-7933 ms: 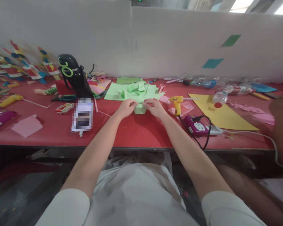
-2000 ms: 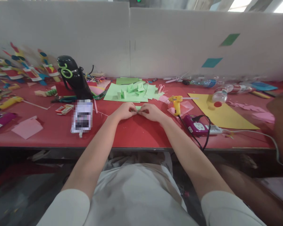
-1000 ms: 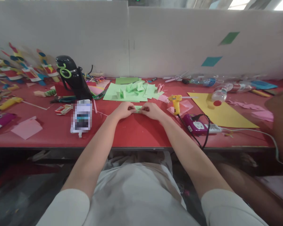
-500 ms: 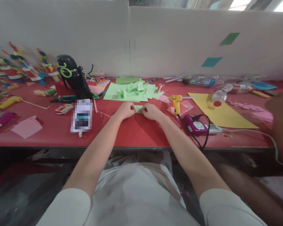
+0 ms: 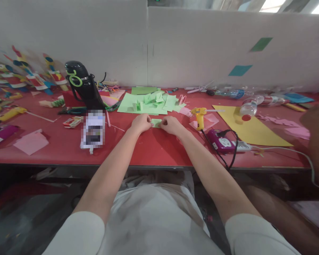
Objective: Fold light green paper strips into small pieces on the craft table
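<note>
A small piece of light green paper (image 5: pixel 156 123) lies between my hands, low over the red table. My left hand (image 5: pixel 141 123) pinches its left edge with closed fingers. Its right edge is gripped by my right hand (image 5: pixel 170 125), the fingers likewise closed. My fingers cover both ends of the paper. Just beyond, green sheets (image 5: pixel 126 103) carry several folded green paper pieces (image 5: pixel 158 97). A yellow glue gun (image 5: pixel 199 118) lies to the right of my right hand, over pink paper (image 5: pixel 212 120).
Left of my arms are a phone (image 5: pixel 93 129) and a black bottle (image 5: pixel 82 85). A purple power strip (image 5: pixel 221 141) with cables, a yellow sheet (image 5: pixel 266 132) and plastic bottles (image 5: pixel 248 107) are on the right. Another person's arm (image 5: pixel 317 141) is at the right edge.
The view has shifted slightly. Both hands keep their pinch on the green paper, with hardly any movement of fingers or paper. The phone's blurred screen looks different.
</note>
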Demonstrator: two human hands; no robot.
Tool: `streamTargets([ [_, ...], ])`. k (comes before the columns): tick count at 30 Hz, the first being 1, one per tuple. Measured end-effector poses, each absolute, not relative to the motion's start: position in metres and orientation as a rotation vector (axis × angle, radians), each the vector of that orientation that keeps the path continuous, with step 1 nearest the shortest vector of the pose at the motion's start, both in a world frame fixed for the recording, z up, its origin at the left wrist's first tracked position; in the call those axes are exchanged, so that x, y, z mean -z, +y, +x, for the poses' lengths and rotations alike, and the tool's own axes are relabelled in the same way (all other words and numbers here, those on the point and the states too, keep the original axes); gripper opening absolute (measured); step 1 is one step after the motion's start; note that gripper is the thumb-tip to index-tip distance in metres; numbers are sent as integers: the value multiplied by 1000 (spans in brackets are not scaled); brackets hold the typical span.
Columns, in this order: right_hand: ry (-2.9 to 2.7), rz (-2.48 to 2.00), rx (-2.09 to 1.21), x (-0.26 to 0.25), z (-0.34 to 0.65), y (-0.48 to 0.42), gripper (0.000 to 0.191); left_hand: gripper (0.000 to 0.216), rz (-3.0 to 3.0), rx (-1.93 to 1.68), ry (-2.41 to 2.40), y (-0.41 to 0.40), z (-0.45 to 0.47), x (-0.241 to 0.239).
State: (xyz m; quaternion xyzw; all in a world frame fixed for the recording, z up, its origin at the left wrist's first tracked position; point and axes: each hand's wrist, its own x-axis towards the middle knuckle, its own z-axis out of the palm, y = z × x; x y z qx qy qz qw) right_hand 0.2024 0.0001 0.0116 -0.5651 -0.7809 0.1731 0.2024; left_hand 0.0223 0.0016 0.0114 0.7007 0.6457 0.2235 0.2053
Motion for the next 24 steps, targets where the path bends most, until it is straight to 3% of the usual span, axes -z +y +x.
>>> streamTargets([
  [8, -2169, -1474, -583, -5, 205, 5, 5, 13, 1962, -630, 1725, 7, 22, -4],
  [15, -2174, -1575, -470, -5, 199, 2, 25, 11, 1931, -630, 1684, 10, 23, -2],
  [24, -2133, -1512, -734, -10, 205, 9, 11, 8, 1917, -644, 1670, 2, 21, -9],
])
